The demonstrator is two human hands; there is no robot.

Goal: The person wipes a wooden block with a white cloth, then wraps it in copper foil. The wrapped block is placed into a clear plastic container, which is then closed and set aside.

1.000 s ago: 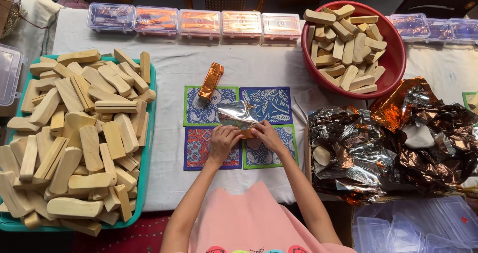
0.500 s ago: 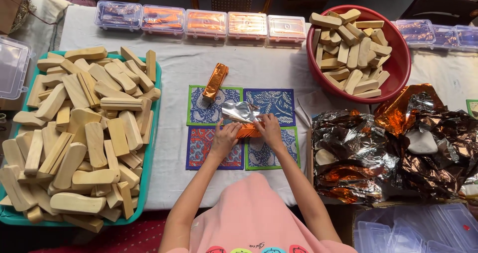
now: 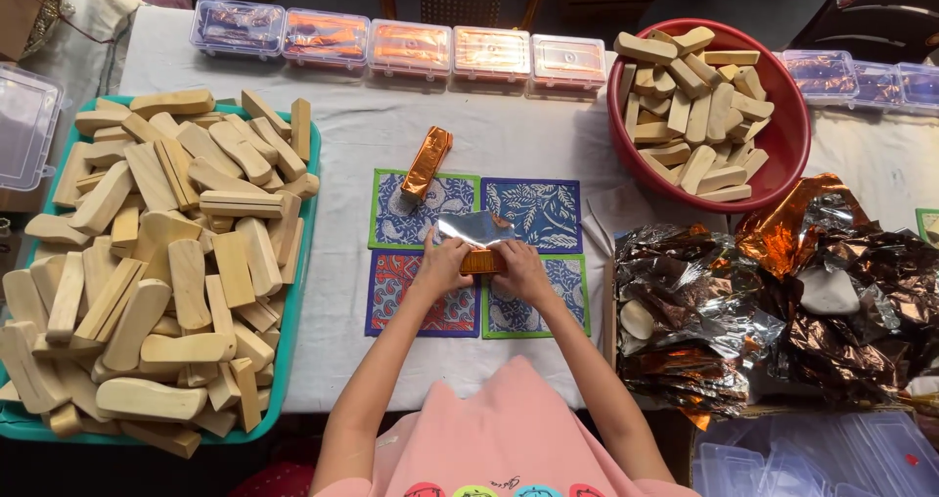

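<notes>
A foil-wrapped bar (image 3: 482,259) is gripped by the left hand (image 3: 445,263) and right hand (image 3: 520,267) over patterned mats (image 3: 533,203); the white-clothed table (image 3: 509,135) is flanked by a teal tray (image 3: 301,262) and red bowl (image 3: 787,159).

Both forearms reached forward from the bottom of the view and came close together at the middle. The left hand (image 3: 442,265) lay palm down, its fingers curled inward toward the other hand. The right hand (image 3: 521,270) lay beside it, also palm down, with bent fingers. The two hands were near each other, thumbs side facing inward. Both arms were bare, elbows a little bent and spread apart.
</notes>
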